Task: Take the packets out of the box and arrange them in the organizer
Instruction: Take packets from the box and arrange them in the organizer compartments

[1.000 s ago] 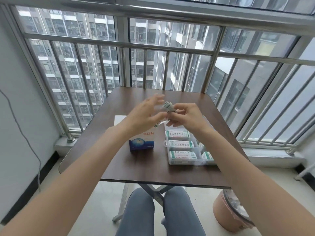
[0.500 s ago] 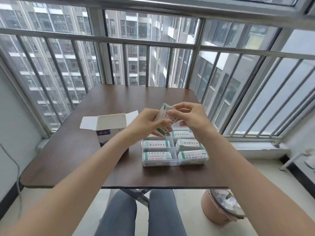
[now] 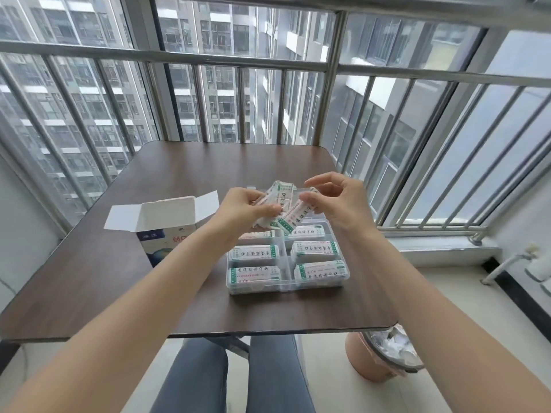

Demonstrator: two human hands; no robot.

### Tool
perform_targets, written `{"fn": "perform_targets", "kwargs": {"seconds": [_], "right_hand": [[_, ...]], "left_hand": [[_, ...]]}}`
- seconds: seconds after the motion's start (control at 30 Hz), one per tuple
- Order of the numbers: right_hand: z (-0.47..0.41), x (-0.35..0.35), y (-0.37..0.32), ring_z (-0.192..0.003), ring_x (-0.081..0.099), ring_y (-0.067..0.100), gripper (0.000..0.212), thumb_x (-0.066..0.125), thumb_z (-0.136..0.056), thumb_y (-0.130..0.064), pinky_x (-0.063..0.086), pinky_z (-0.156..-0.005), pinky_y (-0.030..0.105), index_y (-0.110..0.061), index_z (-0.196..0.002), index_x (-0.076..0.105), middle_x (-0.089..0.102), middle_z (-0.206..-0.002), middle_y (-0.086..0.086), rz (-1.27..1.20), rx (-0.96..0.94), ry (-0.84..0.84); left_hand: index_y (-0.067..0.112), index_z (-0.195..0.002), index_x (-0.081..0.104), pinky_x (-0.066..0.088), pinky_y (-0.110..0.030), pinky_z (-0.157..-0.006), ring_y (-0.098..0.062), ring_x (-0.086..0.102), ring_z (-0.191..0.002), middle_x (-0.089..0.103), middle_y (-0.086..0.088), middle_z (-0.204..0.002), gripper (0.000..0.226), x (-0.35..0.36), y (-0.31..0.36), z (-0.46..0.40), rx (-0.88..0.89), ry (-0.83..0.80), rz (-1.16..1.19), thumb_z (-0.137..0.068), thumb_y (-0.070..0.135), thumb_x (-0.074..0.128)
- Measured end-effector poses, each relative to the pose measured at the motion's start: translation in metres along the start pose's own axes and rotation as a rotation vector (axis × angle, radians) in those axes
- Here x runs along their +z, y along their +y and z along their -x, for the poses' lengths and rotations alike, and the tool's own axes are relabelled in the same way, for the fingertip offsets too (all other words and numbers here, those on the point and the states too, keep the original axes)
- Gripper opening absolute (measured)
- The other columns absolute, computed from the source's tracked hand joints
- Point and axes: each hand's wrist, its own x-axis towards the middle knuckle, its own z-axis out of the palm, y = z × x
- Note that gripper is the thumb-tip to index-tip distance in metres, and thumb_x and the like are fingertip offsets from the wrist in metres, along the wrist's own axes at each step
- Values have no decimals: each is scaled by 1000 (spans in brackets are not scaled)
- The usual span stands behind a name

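Head view: both hands are raised above the far end of the organizer [image 3: 286, 286], a clear compartmented tray on the brown table [image 3: 89, 278]. The left hand [image 3: 243, 214] grips a small bunch of white-and-green packets [image 3: 281, 201], fingers curled round them. The right hand [image 3: 338, 201] pinches the right end of the same bunch between thumb and fingertips. Stacked packets fill the near and middle compartments. The box [image 3: 162, 231], flaps open, stands left of the organizer, well apart from it. A pink bin [image 3: 384, 357] sits on the floor, near right.
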Motion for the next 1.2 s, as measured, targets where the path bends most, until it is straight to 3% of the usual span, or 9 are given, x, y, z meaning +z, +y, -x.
{"fn": "perform_targets", "kwargs": {"seconds": [0.27, 0.4, 0.6, 0.67, 0.73, 0.87, 0.97, 1.07, 1.2], "right_hand": [[-7, 1, 4, -56, 54, 10, 10, 76, -76, -19, 43, -50, 17, -13, -79, 69, 71, -75, 9, 51, 68, -67], [-6, 4, 11, -58, 49, 10, 22, 76, -77, -24, 41, -52, 14, -11, -67, 61, 66, -74, 10, 83, 92, -5], [-10, -1, 20, -78, 61, 18, 27, 76, -77, -25, 51, -75, 35, -9, -66, 57, 70, -82, 10, 60, 136, 67], [-10, -5, 23, -73, 63, 20, 26, 77, -76, -23, 53, -80, 44, -11, -65, 57, 71, -75, 9, -5, 181, 81], [-10, -10, 25, -59, 60, 16, 27, 78, -76, -21, 52, -70, 40, -13, -65, 54, 69, -67, 5, -78, 226, 118], [-7, -12, 24, -51, 61, 7, 20, 75, -79, -13, 48, -50, 17, -12, -85, 55, 68, -78, 10, -109, 249, 145], [-8, -11, 27, -56, 66, 11, 24, 72, -81, -8, 53, -55, 18, -12, -102, 61, 67, -77, 10, -107, 267, 113], [-12, -12, 30, -58, 69, 16, 14, 69, -82, -3, 55, -56, 20, -4, -96, 65, 67, -80, 15, -60, 283, 65], [-16, -13, 40, -58, 69, 20, 8, 70, -82, -5, 51, -48, 21, -5, -88, 64, 69, -79, 14, 155, 279, 26]], "left_hand": [[3, -105, 69, 45, -13, -47, -1, 62, -54, 69, -6, -84, 21, 7, 4, 0, 81, -43, -140, -85, 4, 66], [4, -105, 68, 51, -16, -50, -2, 65, -57, 68, -2, -80, 20, 8, 2, -1, 63, -64, -113, -86, 1, 63], [1, -104, 66, 49, -15, -48, -4, 65, -54, 68, -4, -78, 19, 10, 2, -2, 48, -22, -47, -85, 4, 66], [-3, -107, 63, 53, -20, -51, -13, 68, -60, 70, -9, -83, 24, 9, 0, -5, 36, 17, 1, -86, 7, 66], [0, -111, 58, 56, -23, -53, -18, 70, -62, 71, -10, -87, 22, 10, 0, -6, 18, 25, 27, -91, 10, 60], [3, -115, 48, 57, -26, -54, -18, 69, -61, 67, -12, -92, 20, 17, 0, -8, -24, -21, 42, -98, 14, 49], [3, -115, 47, 59, -27, -57, -20, 69, -62, 63, -13, -96, 20, 19, -1, -12, -30, -17, 45, -99, 14, 47], [5, -115, 46, 58, -30, -59, -22, 69, -63, 65, -15, -102, 18, 18, -3, -16, -25, 33, 18, -99, 14, 46], [5, -116, 45, 55, -24, -47, -20, 67, -59, 65, -14, -103, 19, 18, -9, -21, -68, 51, -37, -100, 14, 43]]}}
